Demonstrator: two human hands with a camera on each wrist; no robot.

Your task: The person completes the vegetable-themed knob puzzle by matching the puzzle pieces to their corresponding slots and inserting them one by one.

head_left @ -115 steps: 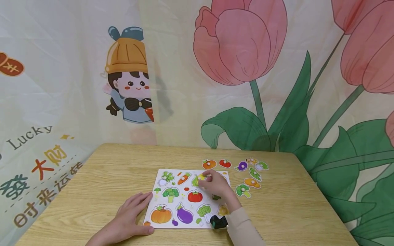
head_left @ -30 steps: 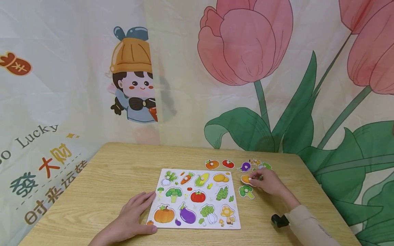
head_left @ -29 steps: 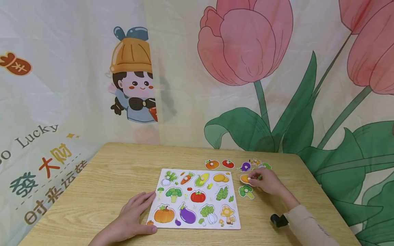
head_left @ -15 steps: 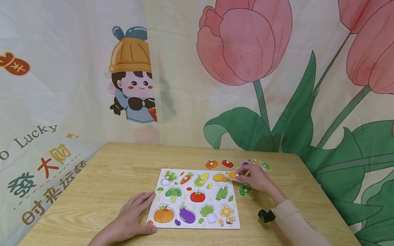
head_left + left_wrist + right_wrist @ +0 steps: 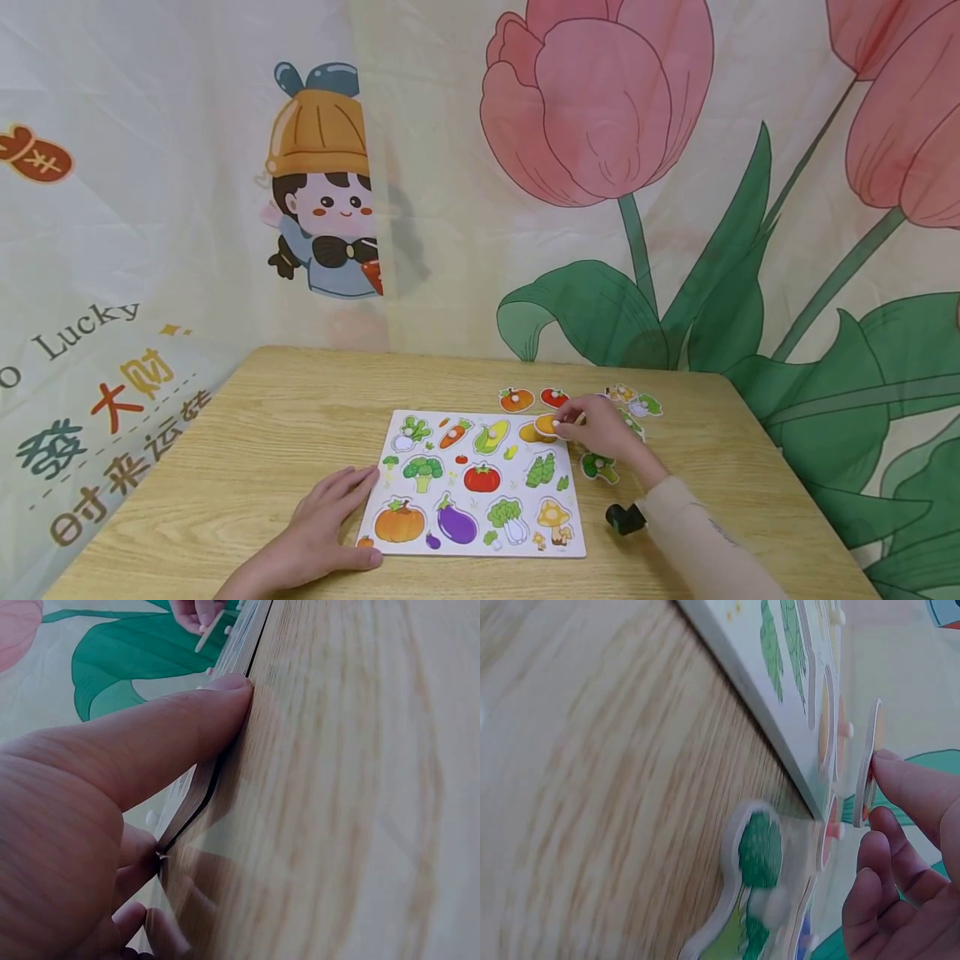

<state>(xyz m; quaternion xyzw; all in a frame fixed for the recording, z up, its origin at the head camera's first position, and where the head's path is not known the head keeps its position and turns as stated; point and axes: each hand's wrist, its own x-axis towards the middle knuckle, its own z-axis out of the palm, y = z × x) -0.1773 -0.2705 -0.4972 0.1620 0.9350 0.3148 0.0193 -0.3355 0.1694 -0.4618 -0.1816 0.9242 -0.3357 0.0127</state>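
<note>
A white vegetable puzzle board point(image 5: 450, 467) lies on the wooden table point(image 5: 262, 417). My left hand point(image 5: 318, 529) lies flat on the table at the board's left edge, fingers straight, with its thumb at the board's near left corner. In the left wrist view a finger point(image 5: 172, 727) presses along the board's edge point(image 5: 214, 769). My right hand point(image 5: 596, 427) pinches an orange potato-shaped piece point(image 5: 546, 425) over the board's far right corner. The right wrist view shows that piece point(image 5: 870, 761) edge-on, held above the board point(image 5: 772, 705).
Loose pieces lie on the table right of the board: a pumpkin point(image 5: 516, 400), a tomato point(image 5: 553, 397), a broccoli point(image 5: 597, 467) and others point(image 5: 641, 406) partly behind my hand. A printed cloth backdrop point(image 5: 600, 167) hangs behind the table. The table's right edge is close.
My right hand picked the orange piece up from the table on the right and carried it left, over the board's far right corner. The left hand has not moved.
</note>
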